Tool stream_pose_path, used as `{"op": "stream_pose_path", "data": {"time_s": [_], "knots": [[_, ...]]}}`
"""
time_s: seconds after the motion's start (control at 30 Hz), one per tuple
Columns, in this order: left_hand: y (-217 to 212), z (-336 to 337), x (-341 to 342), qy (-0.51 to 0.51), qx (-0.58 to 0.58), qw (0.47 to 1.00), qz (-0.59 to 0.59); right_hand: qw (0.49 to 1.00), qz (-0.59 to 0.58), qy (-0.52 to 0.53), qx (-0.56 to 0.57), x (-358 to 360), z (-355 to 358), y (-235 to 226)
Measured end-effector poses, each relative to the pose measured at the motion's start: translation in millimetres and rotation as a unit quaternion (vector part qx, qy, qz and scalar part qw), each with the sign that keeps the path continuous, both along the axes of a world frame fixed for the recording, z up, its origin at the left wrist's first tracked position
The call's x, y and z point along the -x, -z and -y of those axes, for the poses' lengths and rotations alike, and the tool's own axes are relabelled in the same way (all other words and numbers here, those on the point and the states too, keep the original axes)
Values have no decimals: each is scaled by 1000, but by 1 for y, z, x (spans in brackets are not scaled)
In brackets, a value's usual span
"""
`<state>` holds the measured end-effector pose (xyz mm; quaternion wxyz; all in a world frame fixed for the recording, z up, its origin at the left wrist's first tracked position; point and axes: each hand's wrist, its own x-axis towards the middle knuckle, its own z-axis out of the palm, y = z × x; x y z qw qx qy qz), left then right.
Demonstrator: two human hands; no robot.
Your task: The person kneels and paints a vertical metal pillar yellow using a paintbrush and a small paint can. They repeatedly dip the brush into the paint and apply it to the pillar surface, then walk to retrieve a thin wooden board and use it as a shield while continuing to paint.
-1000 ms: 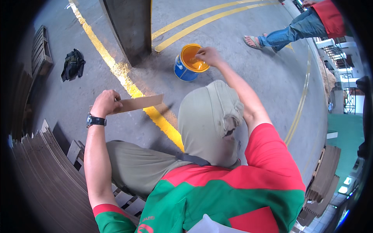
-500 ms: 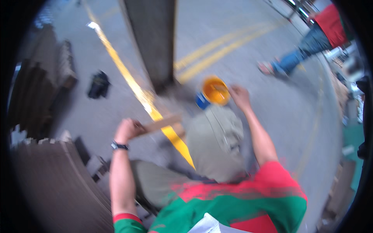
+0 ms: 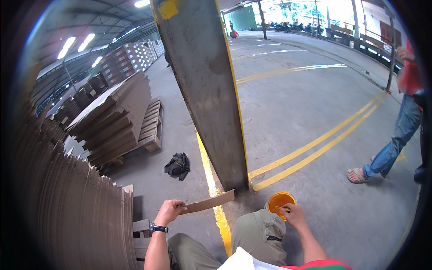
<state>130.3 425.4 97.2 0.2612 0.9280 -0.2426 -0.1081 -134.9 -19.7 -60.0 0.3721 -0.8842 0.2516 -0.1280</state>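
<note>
My left hand (image 3: 170, 212), with a dark watch on its wrist, is closed on one end of a flat brown cardboard strip (image 3: 206, 204). The strip's far end reaches over the yellow floor line (image 3: 221, 225), near the foot of the steel column. At the bucket of yellow paint (image 3: 282, 198), my right hand (image 3: 294, 214) pinches a thin handle (image 3: 285, 208) at the rim. It looks like a paintbrush; its lower end is hidden in the bucket. The bucket stands on the floor just beyond my bent knee (image 3: 258, 234).
A grey steel column (image 3: 209, 90) rises ahead. Cardboard stacks (image 3: 85, 216) stand close on the left, with another pile on a wooden pallet (image 3: 152, 123) beyond. A black bag (image 3: 177, 166) lies on the floor. A person in jeans (image 3: 400, 135) stands at right; double yellow lines (image 3: 315, 146) cross the floor.
My view has tilted up, bringing the column, pallet and far hall into sight. My right hand has come to the bucket's near rim, and the handle now shows in it. My left hand still holds the strip.
</note>
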Motion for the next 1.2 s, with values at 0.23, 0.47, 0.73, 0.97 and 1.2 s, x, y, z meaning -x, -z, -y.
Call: {"op": "stream_pose_path", "data": {"time_s": [0.23,0.47,0.73,0.97,1.2], "knots": [[34,35,-15,87,-57,994,-11,995,-27,1,-92,0,-6,1],[80,27,-16,123,-65,989,-55,986,33,46,-158,6,-1,17],[94,12,-15,92,-15,994,-60,987,-127,38,-96,24,4,6],[92,16,-19,77,-58,995,-27,965,58,156,-201,19,3,16],[102,3,-26,58,-59,995,-58,911,150,268,-275,35,14,41]]}}
